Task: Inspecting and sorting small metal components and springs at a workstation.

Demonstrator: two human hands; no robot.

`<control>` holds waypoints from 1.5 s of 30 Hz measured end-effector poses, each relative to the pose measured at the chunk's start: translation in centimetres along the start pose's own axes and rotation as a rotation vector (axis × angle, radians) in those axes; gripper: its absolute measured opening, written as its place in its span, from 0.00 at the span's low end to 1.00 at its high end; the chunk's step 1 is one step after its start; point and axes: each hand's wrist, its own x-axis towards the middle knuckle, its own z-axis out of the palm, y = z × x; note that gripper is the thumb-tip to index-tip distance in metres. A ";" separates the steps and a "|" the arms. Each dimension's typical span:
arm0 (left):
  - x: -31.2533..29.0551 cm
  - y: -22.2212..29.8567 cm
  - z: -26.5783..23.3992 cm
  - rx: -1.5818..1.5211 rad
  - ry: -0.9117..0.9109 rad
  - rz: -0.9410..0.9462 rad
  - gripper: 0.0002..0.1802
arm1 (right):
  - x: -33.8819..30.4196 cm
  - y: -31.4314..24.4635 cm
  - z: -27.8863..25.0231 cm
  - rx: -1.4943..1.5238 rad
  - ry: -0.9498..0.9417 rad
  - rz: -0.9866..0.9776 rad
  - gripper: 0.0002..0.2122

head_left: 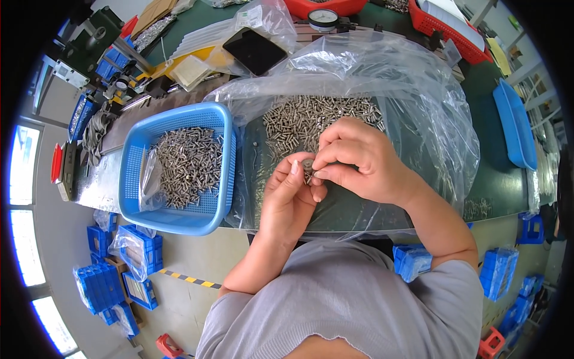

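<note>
Both hands meet over the green bench in front of me. My left hand (289, 194) is closed, with thumb and fingers curled around a small round metal piece (308, 165) and a few small metal parts beneath it. From the right, my right hand (362, 163) reaches in with thumb and forefinger pinched at the edge of the same piece; what its fingertips hold is too small to make out. Just beyond both hands lies a wide pile of small metal pins (293, 122) on clear plastic sheeting (421, 113).
At the left stands a blue basket (228, 173) holding many similar metal pins (186, 170) and a clear bag. Farther back are a black phone (255, 51), a dial gauge (323, 20) and a red basket (445, 30). A blue tray (514, 122) is at the right.
</note>
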 end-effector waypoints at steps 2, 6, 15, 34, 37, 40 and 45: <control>0.1 0.0 -0.3 -0.044 -0.023 0.017 0.13 | 0.2 0.5 -0.6 -0.031 0.038 0.039 0.08; 0.2 0.2 -0.4 -0.085 -0.052 0.020 0.13 | 0.0 1.3 -0.8 -0.127 0.090 0.241 0.06; 0.1 0.1 -0.5 -0.120 -0.074 0.021 0.12 | -0.4 2.5 0.7 -0.297 -0.097 0.140 0.07; 0.0 0.1 -0.7 -0.070 -0.074 -0.001 0.10 | 0.3 0.5 -0.2 0.132 -0.103 0.573 0.02; 0.1 0.1 -0.6 -0.051 -0.093 -0.024 0.09 | 0.1 0.6 -0.2 0.593 -0.058 0.583 0.01; 0.0 0.1 -0.4 -0.036 -0.047 -0.041 0.09 | 0.1 0.4 0.4 0.771 -0.052 0.547 0.01; 0.0 0.1 -0.4 -0.041 -0.031 -0.046 0.09 | 0.0 0.7 0.8 0.735 -0.073 0.514 0.02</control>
